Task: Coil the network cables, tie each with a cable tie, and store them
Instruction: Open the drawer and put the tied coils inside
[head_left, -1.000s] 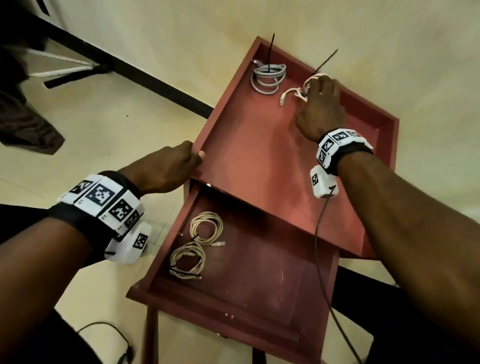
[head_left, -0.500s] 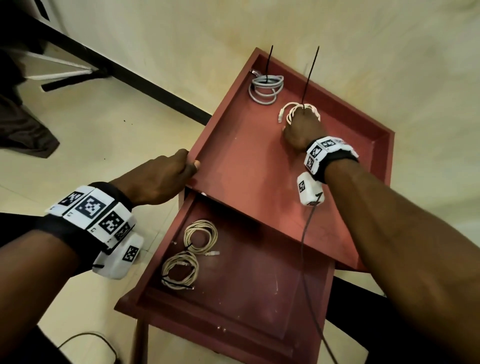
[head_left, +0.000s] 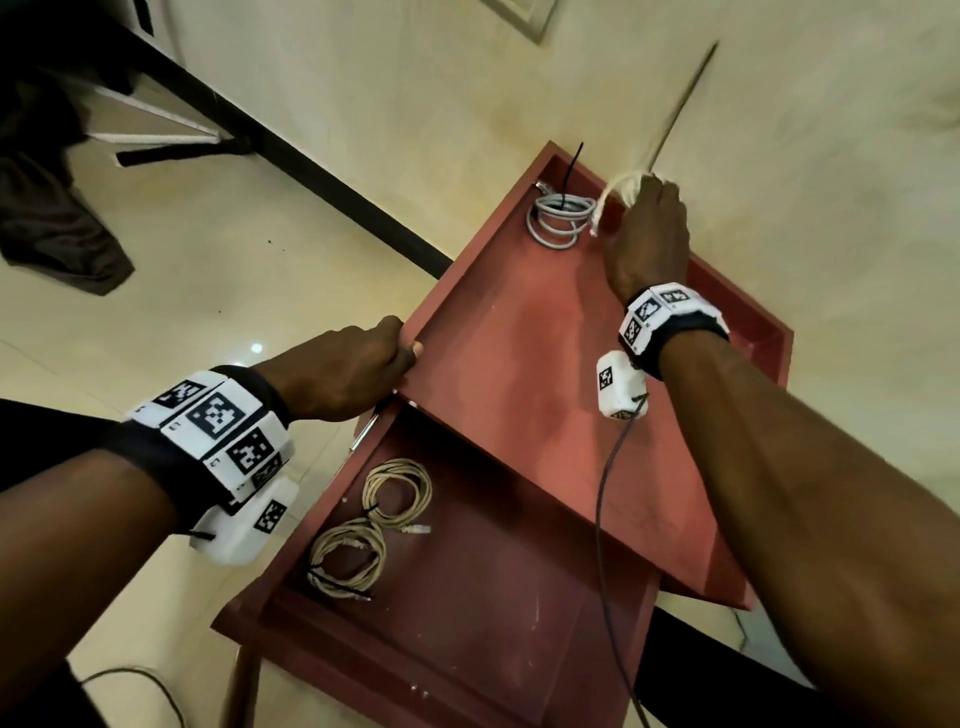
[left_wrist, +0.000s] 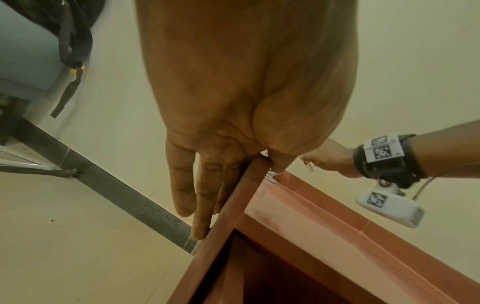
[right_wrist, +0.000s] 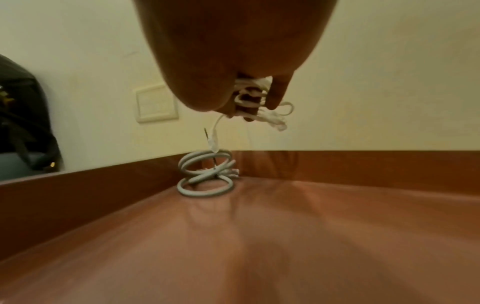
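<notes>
My right hand (head_left: 647, 208) grips a white coiled cable (head_left: 615, 189) above the far corner of the red table top (head_left: 519, 364). The cable's tie tail (head_left: 680, 104) points up, blurred. In the right wrist view the white coil (right_wrist: 262, 115) is bunched in my fingers, one plug hanging down. A grey tied coil (head_left: 558, 221) (right_wrist: 205, 174) lies in the top's far left corner, just left of my right hand. My left hand (head_left: 400, 348) pinches the top's near left rim (left_wrist: 233, 205). Two beige coils (head_left: 397, 488) (head_left: 348, 558) lie in the open drawer (head_left: 493, 649).
The table stands against a cream wall with a switch plate (right_wrist: 157, 103). A black skirting strip (head_left: 322, 182) runs along the floor at left, with a dark cloth (head_left: 57, 234) beyond it. A thin wire (head_left: 602, 493) hangs from my right wrist camera over the drawer.
My right hand closed on the white coil and lifted it off the table top, toward the far corner. My left hand stayed on the rim.
</notes>
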